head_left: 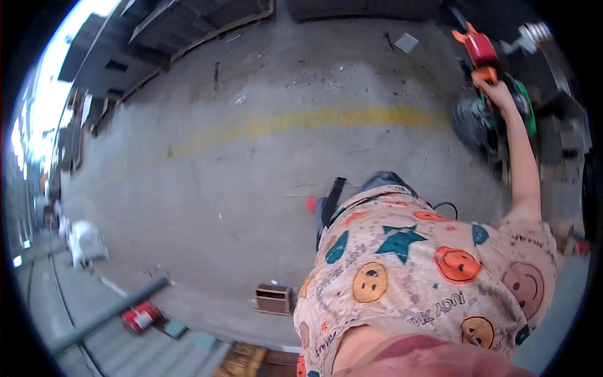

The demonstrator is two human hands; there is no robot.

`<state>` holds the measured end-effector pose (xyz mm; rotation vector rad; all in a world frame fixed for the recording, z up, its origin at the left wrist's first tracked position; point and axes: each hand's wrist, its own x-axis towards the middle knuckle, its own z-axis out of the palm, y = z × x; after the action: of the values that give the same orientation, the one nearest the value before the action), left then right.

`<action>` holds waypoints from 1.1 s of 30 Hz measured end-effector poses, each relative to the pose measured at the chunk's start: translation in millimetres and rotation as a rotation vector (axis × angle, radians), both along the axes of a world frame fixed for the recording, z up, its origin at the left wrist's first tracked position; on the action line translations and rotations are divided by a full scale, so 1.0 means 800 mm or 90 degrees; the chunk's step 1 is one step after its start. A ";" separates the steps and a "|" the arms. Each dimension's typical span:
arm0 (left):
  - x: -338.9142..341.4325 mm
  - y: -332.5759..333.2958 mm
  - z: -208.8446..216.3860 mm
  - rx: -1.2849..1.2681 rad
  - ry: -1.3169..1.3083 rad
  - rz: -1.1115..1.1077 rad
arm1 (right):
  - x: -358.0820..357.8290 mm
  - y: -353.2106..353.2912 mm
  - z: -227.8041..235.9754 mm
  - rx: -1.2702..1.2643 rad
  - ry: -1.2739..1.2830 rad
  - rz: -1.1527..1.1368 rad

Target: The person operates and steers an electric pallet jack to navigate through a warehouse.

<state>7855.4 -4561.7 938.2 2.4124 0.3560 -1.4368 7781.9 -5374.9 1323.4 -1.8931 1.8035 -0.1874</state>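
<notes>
My right arm reaches up toward the upper right. My right hand (497,90) is closed around the orange handle (484,75) of a power tool (488,119) with a red top part, a green housing and a dark round body. The tool stands at the edge of a cluttered work area on the right. My left hand is out of the picture. My torso in a pale shirt printed with orange faces and teal stars (427,270) fills the lower right.
Grey concrete floor (251,182) with a faded yellow line (314,119) spreads ahead. A small wooden box (274,298), a red canister (141,317), a dark pole (107,313) and wooden boards (242,359) lie near the lower edge. A white bundle (85,242) sits at left.
</notes>
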 end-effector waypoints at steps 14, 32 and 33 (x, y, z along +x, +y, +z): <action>0.410 -0.209 0.191 -0.305 -0.319 -0.070 | 0.029 0.086 -0.022 0.019 -0.136 -0.039; 0.222 0.040 0.022 -0.031 -0.053 -0.051 | 0.055 0.145 -0.005 0.053 -0.156 -0.059; 0.218 0.044 0.020 -0.033 -0.050 -0.047 | 0.055 0.134 -0.005 0.053 -0.144 -0.056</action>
<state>8029.4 -4526.7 954.2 2.4555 0.2100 -1.3597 7826.2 -5267.9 1319.6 -1.6643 1.7151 -0.3383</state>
